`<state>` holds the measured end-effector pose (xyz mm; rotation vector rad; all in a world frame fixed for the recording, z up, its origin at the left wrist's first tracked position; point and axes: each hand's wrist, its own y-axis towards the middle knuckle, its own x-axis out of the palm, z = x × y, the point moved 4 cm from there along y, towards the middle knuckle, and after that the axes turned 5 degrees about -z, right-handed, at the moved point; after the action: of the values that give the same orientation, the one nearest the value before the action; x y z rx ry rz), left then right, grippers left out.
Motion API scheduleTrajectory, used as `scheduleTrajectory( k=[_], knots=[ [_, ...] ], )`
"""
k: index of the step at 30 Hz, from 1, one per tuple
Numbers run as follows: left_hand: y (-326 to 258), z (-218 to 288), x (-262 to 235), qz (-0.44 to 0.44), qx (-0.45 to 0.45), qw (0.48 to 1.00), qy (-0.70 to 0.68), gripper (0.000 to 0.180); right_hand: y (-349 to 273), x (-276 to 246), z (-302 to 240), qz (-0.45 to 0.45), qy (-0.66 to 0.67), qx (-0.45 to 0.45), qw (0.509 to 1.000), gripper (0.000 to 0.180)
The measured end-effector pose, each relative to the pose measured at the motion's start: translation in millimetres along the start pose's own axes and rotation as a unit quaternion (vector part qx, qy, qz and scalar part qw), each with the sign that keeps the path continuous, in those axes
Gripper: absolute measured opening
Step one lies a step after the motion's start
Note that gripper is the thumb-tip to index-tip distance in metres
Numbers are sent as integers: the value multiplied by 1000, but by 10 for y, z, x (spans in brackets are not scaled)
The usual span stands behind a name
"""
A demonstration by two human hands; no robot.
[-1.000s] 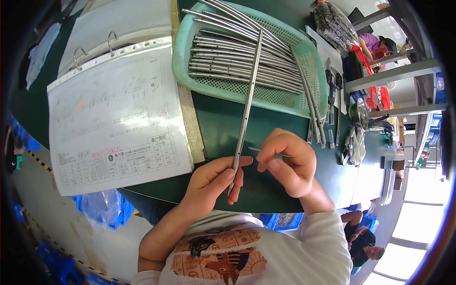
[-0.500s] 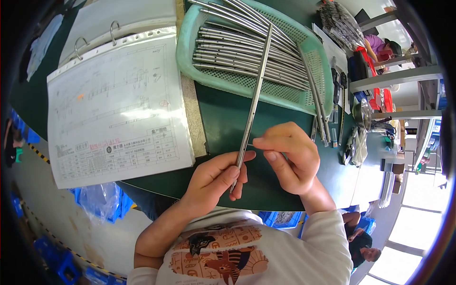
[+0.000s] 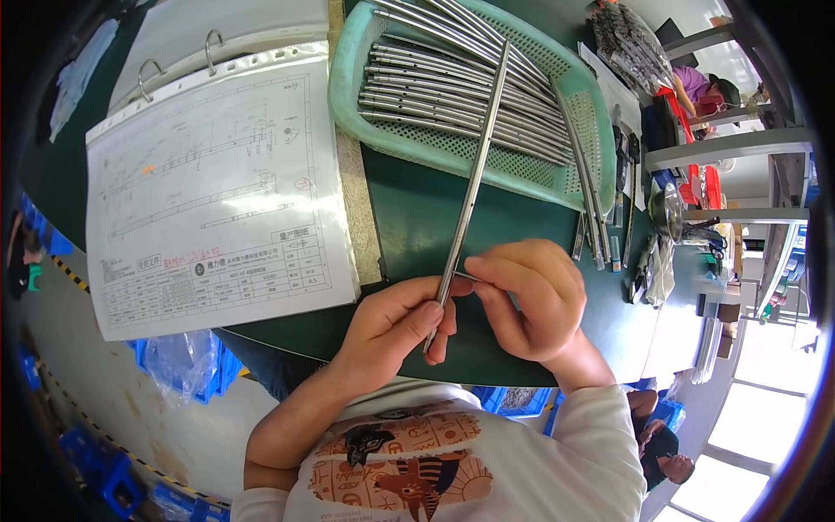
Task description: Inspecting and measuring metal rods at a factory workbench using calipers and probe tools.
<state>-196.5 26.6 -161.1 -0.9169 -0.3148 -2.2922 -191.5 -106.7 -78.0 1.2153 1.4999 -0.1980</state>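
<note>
My left hand (image 3: 391, 331) is closed round the lower end of a long, slim metal tube (image 3: 479, 165) with small holes along it. The tube slants up and away, its far end reaching over a green plastic basket (image 3: 344, 91). Close to the tube's lower part, my right hand (image 3: 539, 300) pinches a thin metal pin (image 3: 464, 277) between thumb and forefinger. The pin points at the side of the tube; whether its tip sits in a hole I cannot tell. Several similar metal tubes (image 3: 435, 85) lie in the basket.
On the left, a ring binder of drawing sheets (image 3: 217, 200) lies open on the green table (image 3: 409, 187). Calipers (image 3: 628, 143), gloves (image 3: 658, 270) and other tools sit at the right. Blue crates (image 3: 196, 365) stand below the table edge; other people are at the right.
My right thumb and forefinger have closed in a tighter pinch, and the pin now reaches the tube's side. The left hand keeps its hold on the tube. The view has shifted slightly.
</note>
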Motion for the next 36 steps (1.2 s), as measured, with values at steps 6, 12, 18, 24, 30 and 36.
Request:
scheduleTrajectory(
  k=[6,12,18,24,30,36],
  knots=[
    [15,-16,8,6,-14,1000,4,30,23,-6,-126,-6,-109,-22,994,20],
    [23,-28,21,9,-27,999,25,29,12,40,-70,-4,-76,-35,996,22],
    [37,-24,57,21,-3,999,39,30,-8,40,-49,-11,-63,-26,998,21],
    [114,-36,78,56,-14,998,-18,29,-58,55,22,31,4,-10,999,20],
    [155,-142,123,127,23,989,-67,31,-55,134,-4,67,-51,-96,992,12],
    [130,-179,175,124,34,984,-121,29,-109,152,-1,72,-7,-114,991,13]
  ],
)
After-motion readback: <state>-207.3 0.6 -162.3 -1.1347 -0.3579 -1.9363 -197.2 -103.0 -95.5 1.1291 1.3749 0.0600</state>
